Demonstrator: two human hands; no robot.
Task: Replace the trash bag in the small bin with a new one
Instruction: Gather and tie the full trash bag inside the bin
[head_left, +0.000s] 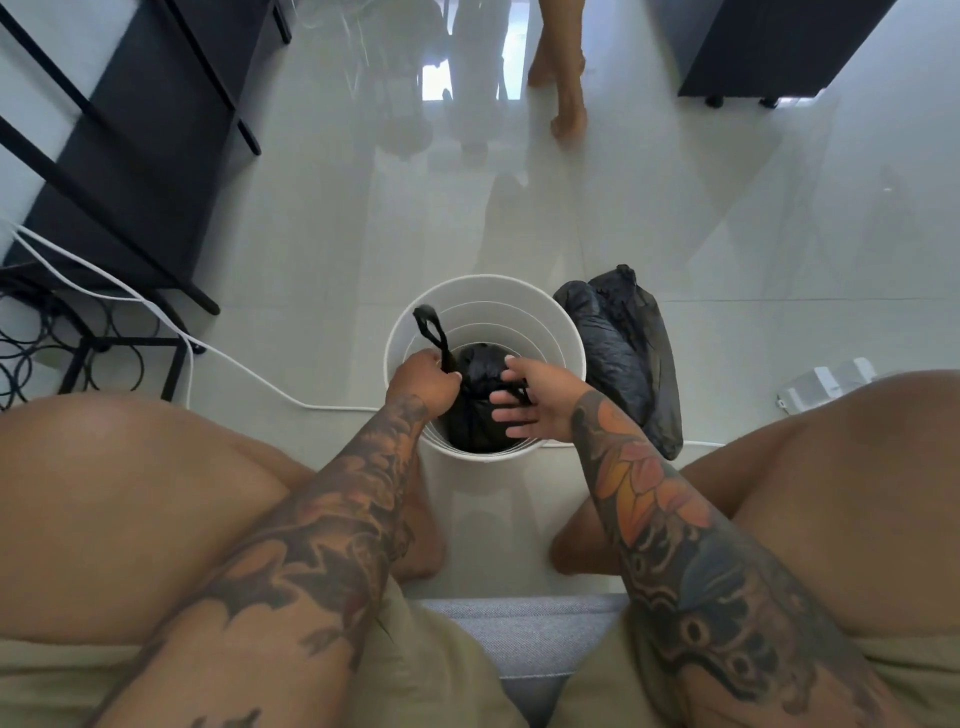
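Arms are reaching forward and down from a seated person toward the white bin (485, 312), which is standing on the pale floor (675, 234) between the knees. Inside the bin, a full black trash bag (478, 410) is sitting low against the bottom. The left hand (423, 382) is curling over the bin's left rim with its grip closing on one handle loop (431, 330), the loop sticking up above the fist. The right hand (530, 397) is hovering over the bin's right side with fingers spreading, its fingertips touching the other handle at the bag's top; its grip is staying open, not clamping anything. Just right of the bin, touching its wall, a second black bag (623, 353) is lying crumpled on the floor. Left of the bin, a white cable (249, 371) is running across the floor.
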